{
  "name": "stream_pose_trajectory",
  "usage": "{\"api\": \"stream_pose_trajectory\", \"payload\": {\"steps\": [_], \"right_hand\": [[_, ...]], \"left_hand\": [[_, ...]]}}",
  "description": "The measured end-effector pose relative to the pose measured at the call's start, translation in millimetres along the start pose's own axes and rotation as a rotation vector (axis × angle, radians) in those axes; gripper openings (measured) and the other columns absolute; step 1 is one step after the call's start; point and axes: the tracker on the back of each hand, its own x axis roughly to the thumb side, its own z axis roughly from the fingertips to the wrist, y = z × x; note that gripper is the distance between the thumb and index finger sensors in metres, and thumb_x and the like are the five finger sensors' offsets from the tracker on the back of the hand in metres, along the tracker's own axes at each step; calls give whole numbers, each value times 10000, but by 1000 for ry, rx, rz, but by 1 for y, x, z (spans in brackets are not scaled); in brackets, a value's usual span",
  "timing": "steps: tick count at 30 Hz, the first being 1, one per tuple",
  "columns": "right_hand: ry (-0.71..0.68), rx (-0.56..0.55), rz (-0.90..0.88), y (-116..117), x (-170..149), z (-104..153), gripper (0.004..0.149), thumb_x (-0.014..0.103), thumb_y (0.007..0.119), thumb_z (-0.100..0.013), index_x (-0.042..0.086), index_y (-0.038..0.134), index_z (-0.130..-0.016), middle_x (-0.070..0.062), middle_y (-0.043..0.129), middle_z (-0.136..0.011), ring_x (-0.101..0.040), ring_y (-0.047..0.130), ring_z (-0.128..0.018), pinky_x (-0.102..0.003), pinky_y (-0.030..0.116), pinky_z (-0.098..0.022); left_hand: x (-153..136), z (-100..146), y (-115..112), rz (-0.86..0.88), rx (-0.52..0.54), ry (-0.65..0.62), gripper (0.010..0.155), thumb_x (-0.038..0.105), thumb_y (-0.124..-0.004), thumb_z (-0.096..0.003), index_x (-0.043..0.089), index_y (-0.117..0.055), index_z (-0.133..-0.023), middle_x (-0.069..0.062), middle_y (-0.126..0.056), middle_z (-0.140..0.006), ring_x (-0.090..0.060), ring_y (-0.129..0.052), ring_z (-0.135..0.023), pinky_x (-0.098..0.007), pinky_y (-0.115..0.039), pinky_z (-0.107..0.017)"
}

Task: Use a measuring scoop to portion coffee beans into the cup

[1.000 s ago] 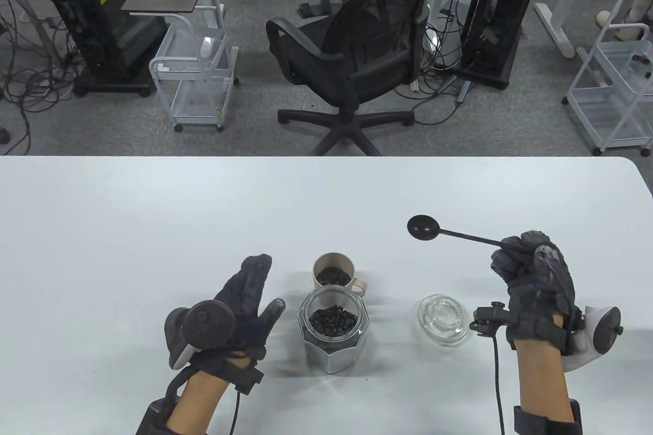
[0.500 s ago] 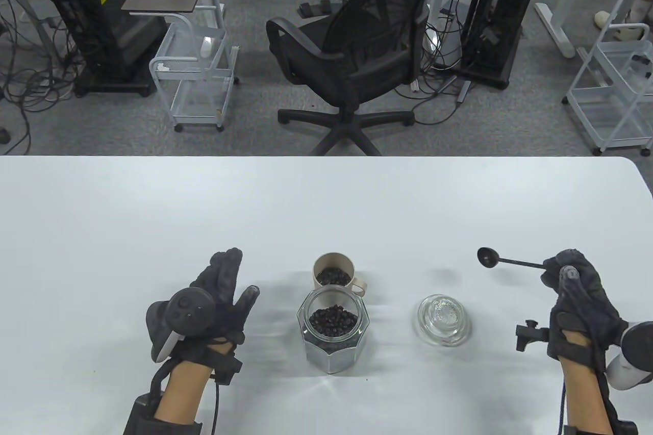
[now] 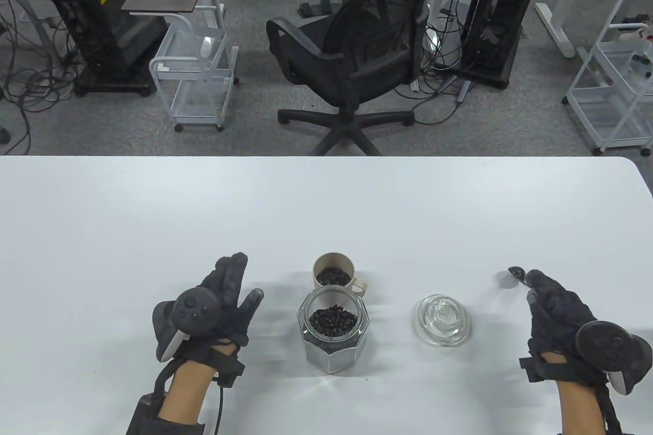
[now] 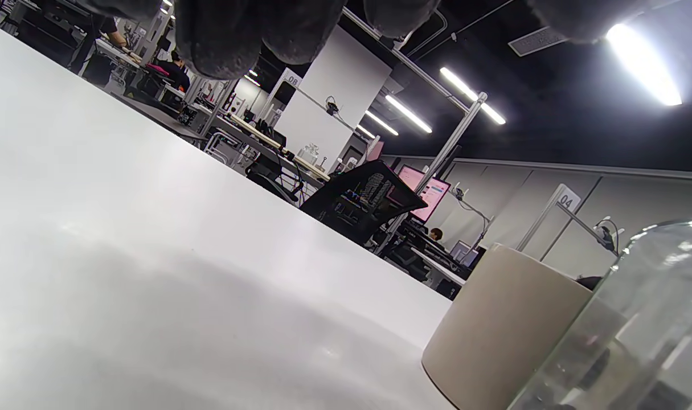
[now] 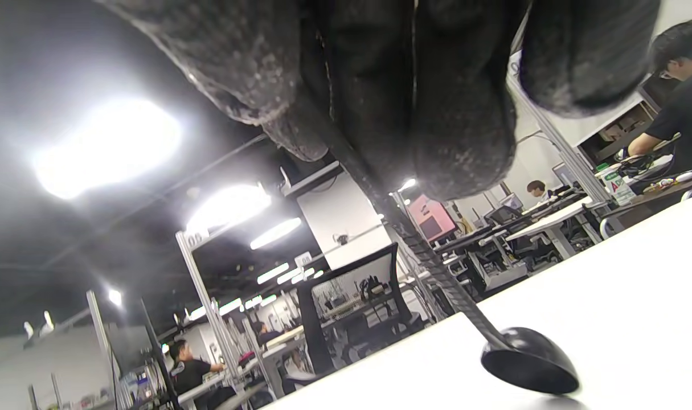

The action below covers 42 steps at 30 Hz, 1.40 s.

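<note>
A beige cup (image 3: pixel 332 274) holding coffee beans stands mid-table, seen from the side in the left wrist view (image 4: pixel 505 324). Just in front of it is an open glass jar (image 3: pixel 334 328) of beans (image 4: pixel 636 336). My left hand (image 3: pixel 240 282) rests on its edge left of the jar, fingers straight, holding nothing. My right hand (image 3: pixel 535 284) lies palm down at the right, gripping the black measuring scoop (image 3: pixel 515 272). The scoop (image 5: pixel 528 359) has its empty bowl on the table, and its handle runs up between my fingers (image 5: pixel 437 85).
The jar's glass lid (image 3: pixel 443 319) lies on the table between the jar and my right hand. A black office chair (image 3: pixel 357 57) stands beyond the table's far edge. The white table (image 3: pixel 326 210) rounds off at its right corner.
My right hand moved right and toward the front, turned palm down and lowered the scoop until its bowl touches the table. The left hand drew slightly left, away from the jar.
</note>
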Motion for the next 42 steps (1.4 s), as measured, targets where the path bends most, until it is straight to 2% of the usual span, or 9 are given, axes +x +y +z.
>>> {"api": "stream_pose_trajectory", "payload": {"steps": [4, 10, 18, 31, 42], "right_hand": [[0, 134, 66, 14, 3, -1, 425, 259, 821, -493, 181, 821, -910, -218, 823, -912, -544, 875, -799, -709, 670, -527], [12, 319, 179, 39, 0, 1, 479, 249, 870, -465, 180, 795, -934, -176, 766, -965, -558, 812, -871, -733, 646, -540], [-4, 474, 369, 62, 1, 2, 524, 257, 907, -441, 201, 778, -946, -145, 724, -989, -546, 802, -891, -728, 647, -549], [-62, 571, 533, 89, 2, 7, 569, 299, 931, -424, 209, 759, -959, -139, 694, -996, -538, 816, -880, -702, 673, -549], [27, 628, 469, 92, -1, 9, 560, 273, 869, -461, 182, 714, -991, -171, 635, -1029, -592, 686, -925, -708, 644, -561]], "left_hand": [[0, 1, 0, 7, 1, 4, 832, 714, -541, -473, 266, -351, -1148, -192, -429, -1196, -552, -569, -1044, -741, -436, -688], [0, 1, 0, 21, 0, 8, 835, 713, -541, -474, 260, -352, -1149, -194, -429, -1194, -557, -569, -1040, -743, -434, -685], [2, -1, -6, 19, -29, 3, 835, 712, -543, -473, 257, -354, -1148, -197, -433, -1192, -558, -570, -1038, -744, -434, -683], [4, 1, -6, 34, -14, -13, 831, 709, -546, -473, 256, -367, -1146, -197, -444, -1190, -557, -576, -1036, -744, -435, -683], [3, 1, -3, 40, -10, -6, 832, 710, -544, -474, 256, -364, -1147, -196, -441, -1191, -556, -575, -1038, -743, -434, -685]]}}
